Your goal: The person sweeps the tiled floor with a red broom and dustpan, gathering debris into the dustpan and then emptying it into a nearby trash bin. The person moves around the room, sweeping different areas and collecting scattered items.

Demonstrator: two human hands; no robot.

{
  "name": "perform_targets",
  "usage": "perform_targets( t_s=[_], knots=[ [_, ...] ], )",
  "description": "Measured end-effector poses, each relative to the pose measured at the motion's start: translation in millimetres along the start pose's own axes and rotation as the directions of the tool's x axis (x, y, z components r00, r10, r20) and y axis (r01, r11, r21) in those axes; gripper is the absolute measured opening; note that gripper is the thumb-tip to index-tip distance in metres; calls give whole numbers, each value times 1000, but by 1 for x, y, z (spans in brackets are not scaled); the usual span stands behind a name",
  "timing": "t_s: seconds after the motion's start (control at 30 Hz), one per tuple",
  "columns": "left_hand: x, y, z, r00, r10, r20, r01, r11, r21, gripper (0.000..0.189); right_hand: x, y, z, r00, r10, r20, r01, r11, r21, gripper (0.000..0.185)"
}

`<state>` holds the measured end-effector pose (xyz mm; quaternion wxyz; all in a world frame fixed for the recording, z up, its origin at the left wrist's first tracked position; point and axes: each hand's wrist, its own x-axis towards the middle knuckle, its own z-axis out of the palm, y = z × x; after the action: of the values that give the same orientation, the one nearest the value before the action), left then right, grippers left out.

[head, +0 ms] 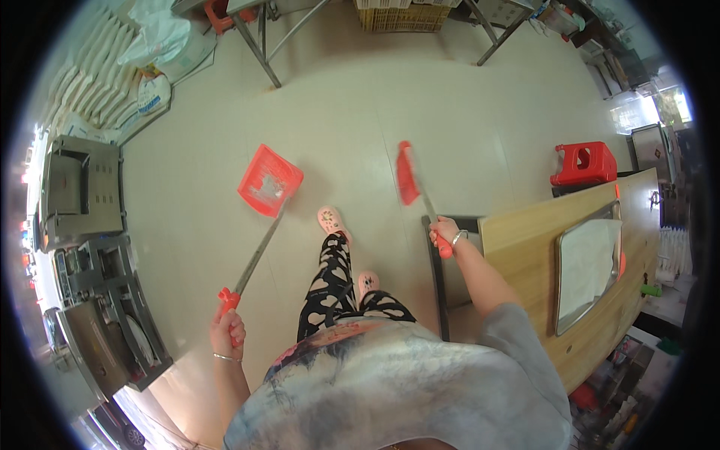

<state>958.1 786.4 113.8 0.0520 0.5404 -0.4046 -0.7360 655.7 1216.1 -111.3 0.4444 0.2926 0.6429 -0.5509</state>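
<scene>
My left hand [227, 332] is closed around the red grip of a long-handled dustpan. The red plastic pan [270, 181] is at the far end of its metal handle, ahead and left of my feet, with a pale patch of debris or dust on it. My right hand [445, 233] holds the red grip of a broom with a metal handle. Its red bristle head [406, 174] points away from me over the pale tiled floor [349, 112], slightly blurred. Whether pan and bristles touch the floor I cannot tell. Pan and broom are apart.
A wooden worktop [529, 242] with a paper-lined metal tray [588, 275] stands close on the right, a red plastic stool [585, 163] beyond it. Metal equipment [84, 191] lines the left side. Stacked white sacks [101, 73] lie at the upper left. Metal table legs [261, 50] and crates [402, 17] are ahead.
</scene>
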Motion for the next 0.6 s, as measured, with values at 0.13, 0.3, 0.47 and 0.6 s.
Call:
perform_targets(
  t_s=[0.13,0.3,0.47,0.6],
  knots=[
    [68,40,32,1000,-30,4,30,999,11,45,38,-47,36,971,-140,-192,125,988,-85,45],
    [153,80,69,994,-109,7,110,993,-35,45,-12,-67,96,992,-86,91,50,940,338,81],
    [211,125,98,980,-183,-80,170,974,-147,39,5,-112,152,785,-5,620,-434,710,555,39],
    [239,142,125,970,-171,-173,149,980,-135,33,67,-148,170,589,-28,808,-655,569,497,7]
  ],
)
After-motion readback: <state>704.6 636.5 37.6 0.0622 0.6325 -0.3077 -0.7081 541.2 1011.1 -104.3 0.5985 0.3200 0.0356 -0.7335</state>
